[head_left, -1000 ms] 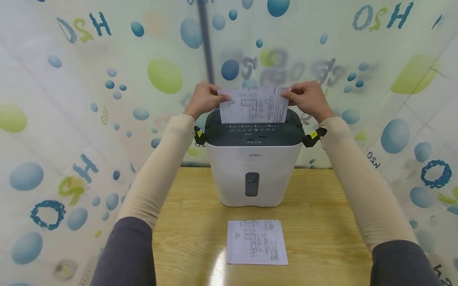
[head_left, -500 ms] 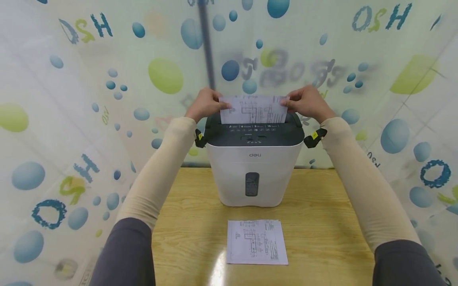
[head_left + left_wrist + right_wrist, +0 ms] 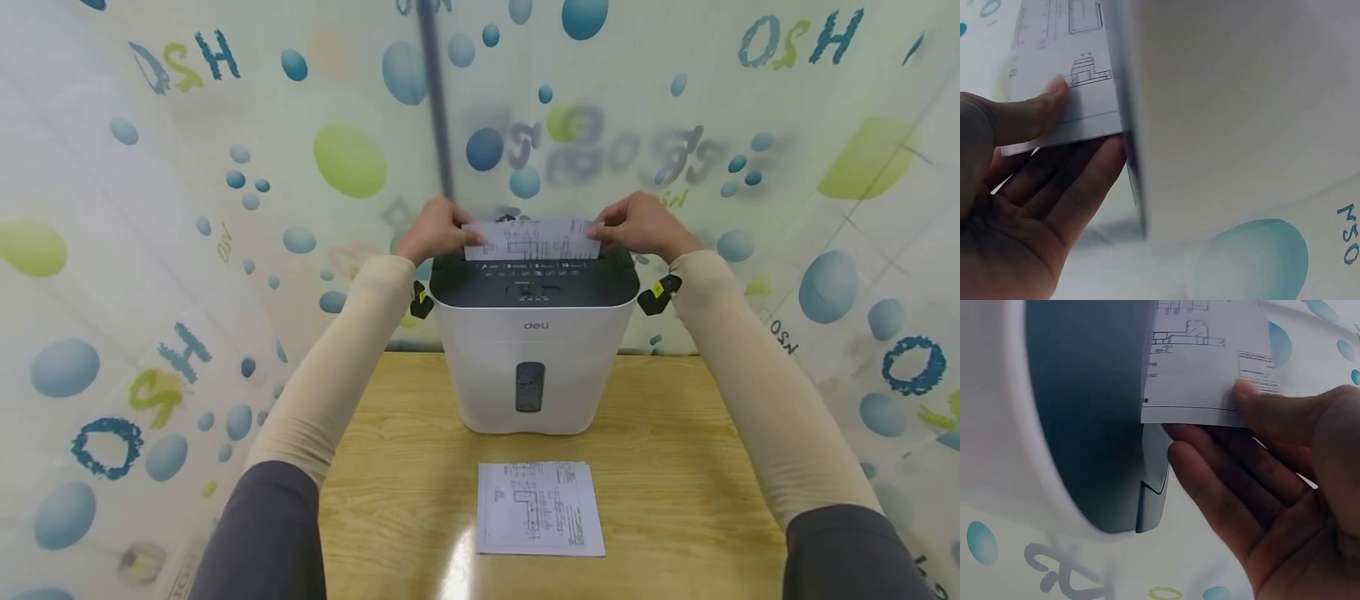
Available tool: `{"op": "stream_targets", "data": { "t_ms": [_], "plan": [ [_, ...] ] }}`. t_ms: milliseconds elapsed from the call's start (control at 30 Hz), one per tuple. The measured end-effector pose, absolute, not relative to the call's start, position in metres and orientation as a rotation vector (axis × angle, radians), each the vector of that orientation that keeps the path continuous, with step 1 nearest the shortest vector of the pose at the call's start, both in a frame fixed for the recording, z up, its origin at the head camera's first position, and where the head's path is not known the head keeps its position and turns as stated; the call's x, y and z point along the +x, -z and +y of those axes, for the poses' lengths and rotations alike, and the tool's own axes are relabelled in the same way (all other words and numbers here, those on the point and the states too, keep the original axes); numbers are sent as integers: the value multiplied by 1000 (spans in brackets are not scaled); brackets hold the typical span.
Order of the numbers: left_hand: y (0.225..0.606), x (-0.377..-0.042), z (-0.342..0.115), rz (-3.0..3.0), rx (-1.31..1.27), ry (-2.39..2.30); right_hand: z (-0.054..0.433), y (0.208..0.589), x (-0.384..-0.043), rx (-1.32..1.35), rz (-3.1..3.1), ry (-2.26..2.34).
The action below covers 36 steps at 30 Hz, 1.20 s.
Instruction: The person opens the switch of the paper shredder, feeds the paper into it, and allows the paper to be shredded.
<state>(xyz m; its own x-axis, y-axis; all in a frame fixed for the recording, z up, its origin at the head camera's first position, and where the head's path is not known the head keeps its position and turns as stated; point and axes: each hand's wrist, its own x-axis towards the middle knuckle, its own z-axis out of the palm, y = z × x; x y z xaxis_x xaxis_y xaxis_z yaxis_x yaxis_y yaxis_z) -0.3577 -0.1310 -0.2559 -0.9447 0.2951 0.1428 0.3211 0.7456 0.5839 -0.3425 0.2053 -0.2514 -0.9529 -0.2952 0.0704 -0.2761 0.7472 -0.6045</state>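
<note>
A white paper shredder point(image 3: 487, 358) with a dark top point(image 3: 536, 287) stands on the table. Upright in its slot is a sheet of paper point(image 3: 534, 240) printed with a technical drawing, its lower part hidden inside. My left hand point(image 3: 437, 229) pinches the sheet's left edge, thumb in front and fingers behind. At the opposite edge, my right hand point(image 3: 640, 225) pinches it the same way. Both wrist views show the paper point(image 3: 1085, 94) between thumb and fingers, close beside the shredder. In the right wrist view, the fingertips of the right hand point(image 3: 1272, 469) lie near the dark lid.
In front of the shredder, a small stack of printed sheets point(image 3: 538, 508) lies on the wooden table point(image 3: 675, 467). A patterned curtain point(image 3: 345, 83) with blue and green spots hangs behind and along both sides.
The sheet has sunk lower into the shredder slot, and both hands have come down with it, still pinching its edges. The stack on the table has stayed put.
</note>
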Motion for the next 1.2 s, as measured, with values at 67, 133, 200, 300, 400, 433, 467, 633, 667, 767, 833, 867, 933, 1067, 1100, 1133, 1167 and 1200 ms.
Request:
{"op": "stream_targets", "data": {
  "t_ms": [67, 133, 200, 300, 400, 433, 467, 633, 667, 767, 833, 867, 933, 1067, 1100, 1133, 1167, 1200],
  "plan": [
    [256, -357, -132, -2900, -533, 976, 204, 251, -342, -488, 2902, 971],
    [255, -356, -132, -2908, -552, 977, 204, 250, -341, -501, 2909, 927],
    [253, -355, -133, -2920, -557, 975, 203, 248, -341, -512, 2919, 889],
    [249, -354, -134, -2947, -555, 979, 202, 245, -340, -539, 2938, 834],
    [246, -354, -136, -2978, -535, 989, 200, 241, -338, -575, 2938, 809],
    [245, -354, -137, -2985, -527, 994, 200, 240, -337, -587, 2931, 806],
    [244, -354, -138, -2988, -525, 996, 200, 240, -336, -596, 2923, 806],
    [239, -352, -143, -2966, -533, 985, 201, 240, -331, -623, 2888, 823],
    [239, -352, -144, -2960, -532, 976, 201, 240, -330, -621, 2888, 827],
    [237, -348, -148, -2940, -508, 939, 202, 242, -326, -616, 2906, 823],
    [235, -344, -151, -2936, -465, 911, 203, 243, -323, -617, 2930, 817],
    [235, -343, -153, -2931, -449, 899, 204, 244, -322, -615, 2942, 816],
    [235, -339, -158, -2920, -425, 885, 206, 245, -319, -617, 2968, 806],
    [239, -333, -170, -2888, -410, 884, 213, 250, -315, -601, 3008, 779],
    [241, -332, -173, -2882, -409, 886, 216, 251, -314, -597, 3018, 770],
    [243, -331, -176, -2873, -414, 886, 218, 252, -313, -592, 3027, 768],
    [245, -330, -178, -2870, -416, 883, 220, 253, -312, -586, 3035, 766],
    [248, -329, -181, -2868, -418, 879, 223, 254, -310, -580, 3041, 771]
  ]
}}
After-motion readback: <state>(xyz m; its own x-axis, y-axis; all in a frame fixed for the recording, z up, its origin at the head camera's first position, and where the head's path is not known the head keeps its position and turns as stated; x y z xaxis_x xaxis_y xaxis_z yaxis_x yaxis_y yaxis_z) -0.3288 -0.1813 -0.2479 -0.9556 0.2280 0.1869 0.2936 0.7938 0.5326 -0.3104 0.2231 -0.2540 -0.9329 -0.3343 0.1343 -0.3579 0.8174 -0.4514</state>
